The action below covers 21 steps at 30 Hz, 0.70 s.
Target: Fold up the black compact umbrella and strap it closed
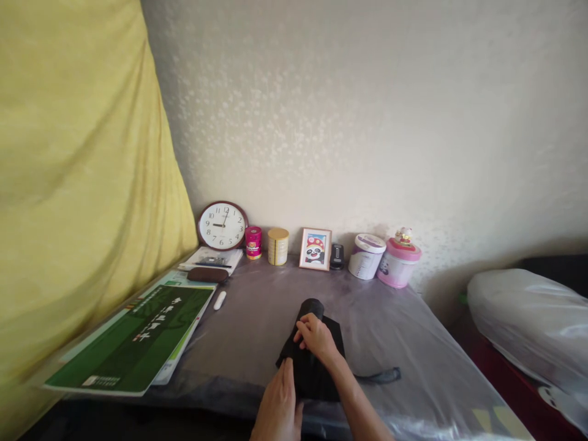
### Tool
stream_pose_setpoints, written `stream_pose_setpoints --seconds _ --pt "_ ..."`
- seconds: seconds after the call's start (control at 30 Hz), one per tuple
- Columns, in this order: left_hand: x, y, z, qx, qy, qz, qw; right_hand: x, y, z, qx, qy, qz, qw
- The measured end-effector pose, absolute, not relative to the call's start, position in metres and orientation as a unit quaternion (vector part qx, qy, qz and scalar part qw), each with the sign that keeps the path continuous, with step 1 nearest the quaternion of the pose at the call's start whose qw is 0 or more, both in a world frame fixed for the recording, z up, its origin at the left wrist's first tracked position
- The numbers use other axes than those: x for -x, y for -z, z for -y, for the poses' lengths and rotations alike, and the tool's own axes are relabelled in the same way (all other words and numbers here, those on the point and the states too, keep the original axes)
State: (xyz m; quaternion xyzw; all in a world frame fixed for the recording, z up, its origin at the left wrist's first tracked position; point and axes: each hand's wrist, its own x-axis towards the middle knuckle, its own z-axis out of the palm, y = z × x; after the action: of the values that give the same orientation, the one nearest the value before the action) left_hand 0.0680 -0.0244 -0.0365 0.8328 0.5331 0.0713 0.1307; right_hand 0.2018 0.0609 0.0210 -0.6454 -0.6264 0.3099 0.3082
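Note:
A black cloth item [316,376] lies on the table near its front edge. Its upper left part forms a thick roll with a rounded end, while a flat piece spreads out to the right; its exact kind I cannot make out. A dark strap [383,375] trails from it to the right. My right hand [315,337] rests on top of the roll, fingers curled in against the cloth. At the lower left edge, my left hand [279,398] has its fingers pressed together against the cloth, the thumb partly under it.
On the left lie a green book [138,349], a brown case [207,274] and a small white object [220,300]. Along the wall stand a clock [223,225], a pink can [253,243], a yellow-lidded can [278,247], a picture frame [315,248] and two tubs [366,257].

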Motion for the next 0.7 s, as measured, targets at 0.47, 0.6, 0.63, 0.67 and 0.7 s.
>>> stream_pose_setpoints --seconds 0.47,0.6,0.63,0.67,0.7 --pt "-0.087 0.038 0.013 -0.854 -0.165 -0.483 0.106 -0.202 -0.035 -0.036 0.548 -0.264 0.739 0.289" --pt "-0.09 0.042 0.012 -0.848 -0.134 -0.505 0.084 -0.212 -0.022 -0.028 0.49 -0.177 0.784 0.338" --pt "-0.09 0.043 0.012 -0.846 -0.131 -0.512 0.073 -0.215 -0.017 -0.03 0.479 -0.157 0.793 0.344" --pt "-0.09 0.043 0.011 -0.843 -0.127 -0.518 0.065 -0.218 -0.011 -0.034 0.472 -0.143 0.799 0.345" --pt "-0.09 0.043 0.01 -0.843 -0.121 -0.521 0.062 -0.221 -0.006 -0.04 0.47 -0.131 0.803 0.343"
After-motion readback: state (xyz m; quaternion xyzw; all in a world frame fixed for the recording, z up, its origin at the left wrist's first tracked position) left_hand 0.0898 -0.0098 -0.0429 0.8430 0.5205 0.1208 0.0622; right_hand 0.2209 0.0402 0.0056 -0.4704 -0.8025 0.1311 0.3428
